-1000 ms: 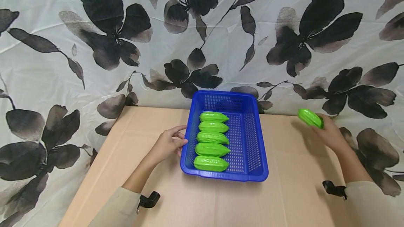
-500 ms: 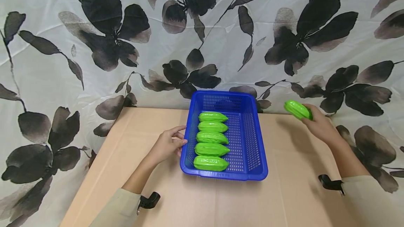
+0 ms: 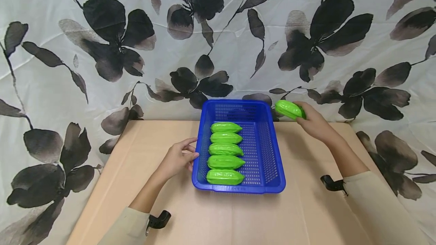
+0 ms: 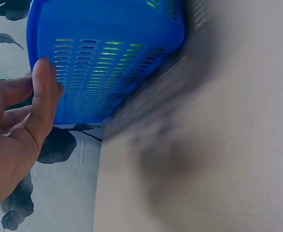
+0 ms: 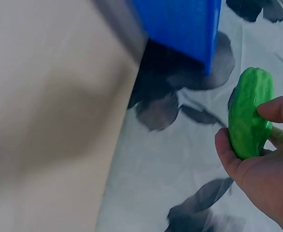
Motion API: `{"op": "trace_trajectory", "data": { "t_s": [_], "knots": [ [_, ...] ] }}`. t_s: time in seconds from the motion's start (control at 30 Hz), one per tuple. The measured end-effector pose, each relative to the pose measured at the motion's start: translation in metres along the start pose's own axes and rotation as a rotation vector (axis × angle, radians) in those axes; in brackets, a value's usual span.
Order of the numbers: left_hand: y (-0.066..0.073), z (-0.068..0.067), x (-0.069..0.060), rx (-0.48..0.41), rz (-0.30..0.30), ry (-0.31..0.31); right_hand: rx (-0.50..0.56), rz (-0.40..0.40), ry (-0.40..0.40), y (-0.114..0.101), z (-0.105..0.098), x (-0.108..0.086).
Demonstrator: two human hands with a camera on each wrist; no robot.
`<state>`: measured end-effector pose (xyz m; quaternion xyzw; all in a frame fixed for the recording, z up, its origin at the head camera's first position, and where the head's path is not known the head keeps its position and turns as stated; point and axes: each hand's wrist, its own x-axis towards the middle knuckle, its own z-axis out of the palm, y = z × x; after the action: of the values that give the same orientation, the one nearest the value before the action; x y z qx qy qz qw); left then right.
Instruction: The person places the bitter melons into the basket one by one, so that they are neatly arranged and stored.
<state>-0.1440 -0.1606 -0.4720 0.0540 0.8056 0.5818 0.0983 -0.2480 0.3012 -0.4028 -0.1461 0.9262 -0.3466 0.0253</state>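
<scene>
A blue plastic basket [image 3: 238, 189] stands on the table with several glossy green star fruits [image 3: 226, 149] in a column along its left side. My left hand [image 3: 177, 158] holds the basket's left rim; in the left wrist view its fingers [image 4: 44, 96] lie against the rim and slotted outer wall. Right of the basket's far corner, my right hand [image 3: 315, 122] grips another green star fruit [image 3: 288, 109] in the air. The right wrist view shows thumb and fingers around this ridged fruit [image 5: 250, 108], apart from the basket.
The brown tabletop [image 3: 245, 218] extends in front of and beside the basket. A white cloth with dark flowers [image 3: 238, 59] hangs behind the table's far edge. Black wrist cameras [image 3: 159, 220] are worn at both sleeves.
My right hand has moved left and slightly up with the star fruit, from the far right toward the basket's far right corner. The left hand stays at the basket's rim.
</scene>
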Motion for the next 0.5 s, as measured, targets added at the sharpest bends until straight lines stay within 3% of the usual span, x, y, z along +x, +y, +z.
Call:
{"op": "trace_trajectory", "data": {
  "t_s": [0.27,0.5],
  "knots": [
    [0.000,-0.002,-0.001,0.002,-0.007,-0.003,-0.016,-0.072,-0.039,-0.034,0.014,0.020],
    [-0.001,-0.004,-0.002,-0.012,-0.003,-0.008,-0.095,-0.146,-0.133,-0.057,0.024,0.041]
  ]
}}
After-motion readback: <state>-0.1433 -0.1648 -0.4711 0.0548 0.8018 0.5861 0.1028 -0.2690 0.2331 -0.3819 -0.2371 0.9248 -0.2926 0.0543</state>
